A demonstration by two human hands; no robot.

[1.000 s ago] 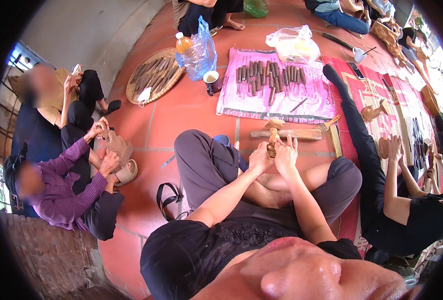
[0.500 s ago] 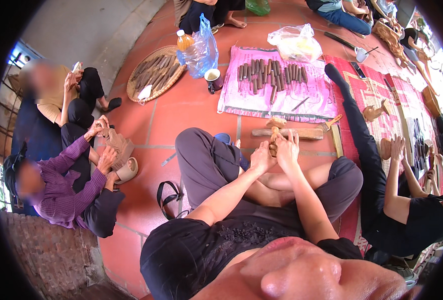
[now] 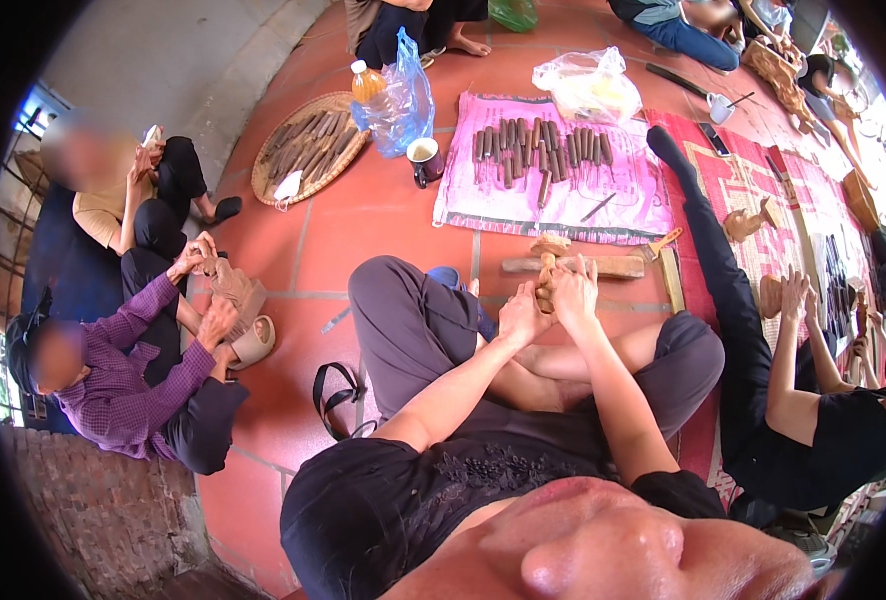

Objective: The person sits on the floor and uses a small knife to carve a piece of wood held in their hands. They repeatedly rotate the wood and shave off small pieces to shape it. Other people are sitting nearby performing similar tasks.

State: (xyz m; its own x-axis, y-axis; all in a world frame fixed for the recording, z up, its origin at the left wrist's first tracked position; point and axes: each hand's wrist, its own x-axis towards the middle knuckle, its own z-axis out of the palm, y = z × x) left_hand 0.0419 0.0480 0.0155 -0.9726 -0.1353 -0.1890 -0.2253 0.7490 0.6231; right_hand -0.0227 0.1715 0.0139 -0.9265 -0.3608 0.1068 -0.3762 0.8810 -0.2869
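Observation:
Over my crossed legs, a small carved wooden figure [image 3: 545, 268] in light brown stands upright between my hands. My left hand [image 3: 523, 314] has its fingers closed round the lower part. Against the figure's right side is my right hand [image 3: 575, 292], its thumb and fingers bent in at the wood and a finger or two raised. Whether a small tool is also in it is hidden. A wooden beam [image 3: 618, 266] lies on the tiles just beyond, with a wooden piece [image 3: 550, 244] behind the figure's top. A flat brush [image 3: 661, 243] rests by the beam's right end.
Several brown-handled carving tools [image 3: 543, 150] lie on a pink sheet [image 3: 453, 200] ahead. Left of it are a mug [image 3: 426, 162], a blue bag [image 3: 413, 100], a bottle [image 3: 368, 82] and a wicker tray [image 3: 261, 180]. People sit at both sides; a co-worker's leg [image 3: 708, 230] stretches along the right.
My right hand has shifted slightly on the figure, its fingers more raised, and more of the figure's middle shows. My left hand has hardly moved.

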